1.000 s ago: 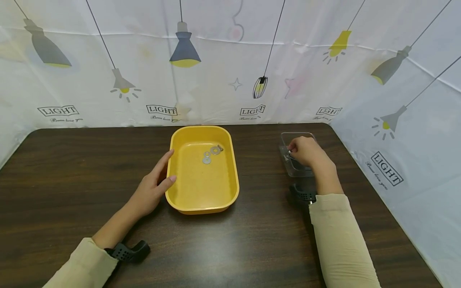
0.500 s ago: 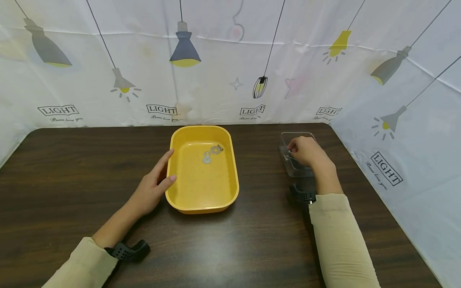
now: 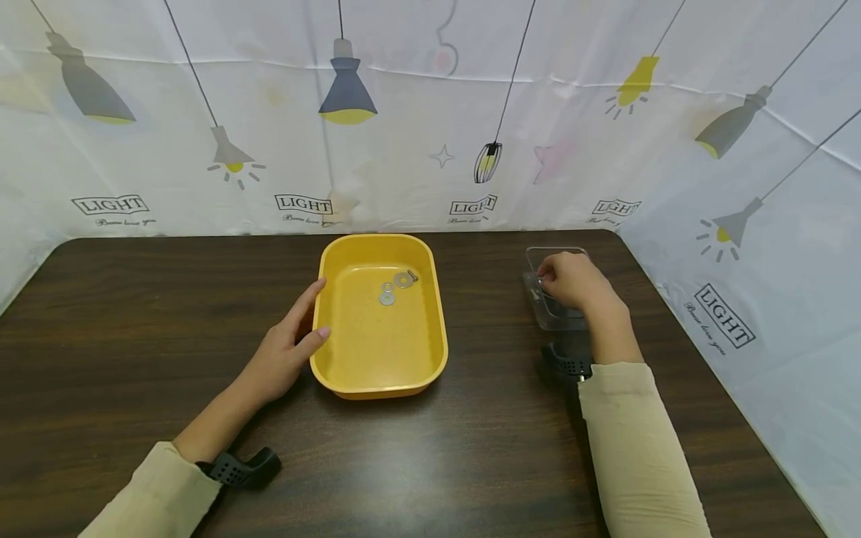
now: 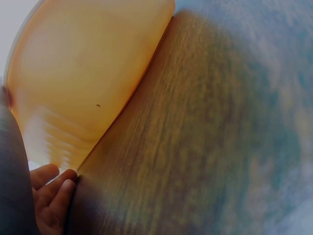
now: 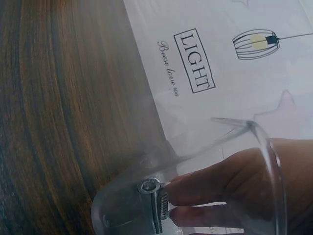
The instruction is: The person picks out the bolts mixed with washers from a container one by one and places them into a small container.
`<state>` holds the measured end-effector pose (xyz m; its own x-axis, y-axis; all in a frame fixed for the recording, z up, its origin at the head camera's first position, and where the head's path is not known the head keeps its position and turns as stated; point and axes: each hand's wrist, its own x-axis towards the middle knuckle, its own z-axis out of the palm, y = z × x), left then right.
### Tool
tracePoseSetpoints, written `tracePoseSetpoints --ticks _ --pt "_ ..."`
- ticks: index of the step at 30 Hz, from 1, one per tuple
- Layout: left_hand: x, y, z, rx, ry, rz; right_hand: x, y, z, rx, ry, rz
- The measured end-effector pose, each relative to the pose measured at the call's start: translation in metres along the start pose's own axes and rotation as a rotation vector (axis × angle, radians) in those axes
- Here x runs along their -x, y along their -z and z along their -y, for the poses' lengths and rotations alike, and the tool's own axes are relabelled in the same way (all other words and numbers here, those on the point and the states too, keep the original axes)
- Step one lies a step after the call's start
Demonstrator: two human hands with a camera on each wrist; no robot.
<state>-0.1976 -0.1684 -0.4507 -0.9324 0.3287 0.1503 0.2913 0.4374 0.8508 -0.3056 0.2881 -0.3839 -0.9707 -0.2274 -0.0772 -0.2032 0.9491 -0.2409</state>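
My left hand holds the left side of a yellow plastic tub; its thumb lies over the rim, and other fingers show against the outer wall in the left wrist view. In the tub lie a large flat washer, two smaller washers and a short screw. On the right, my right hand reaches down into a clear plastic box. Through its wall, the right wrist view shows two fingertips at a threaded metal screw, beside a round metal head.
Both things stand on a dark wood-grain table. A white curtain printed with lamps hangs along its back and right edges. Each wrist wears a black strap mount, such as the left one.
The hands, the tub and the box keep their places. At most, the right fingertips shift slightly inside the clear box.
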Motion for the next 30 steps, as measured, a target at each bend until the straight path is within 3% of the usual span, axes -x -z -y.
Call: tracePoseSetpoints --ticks 15,30 --pt "0.000 0.000 -0.002 0.017 0.012 0.009 -0.002 0.001 0.009 -0.043 0.014 -0.022" --pt "-0.001 0.001 -0.002 0.008 0.015 0.007 0.003 0.008 0.014 -0.098 -0.012 0.005"
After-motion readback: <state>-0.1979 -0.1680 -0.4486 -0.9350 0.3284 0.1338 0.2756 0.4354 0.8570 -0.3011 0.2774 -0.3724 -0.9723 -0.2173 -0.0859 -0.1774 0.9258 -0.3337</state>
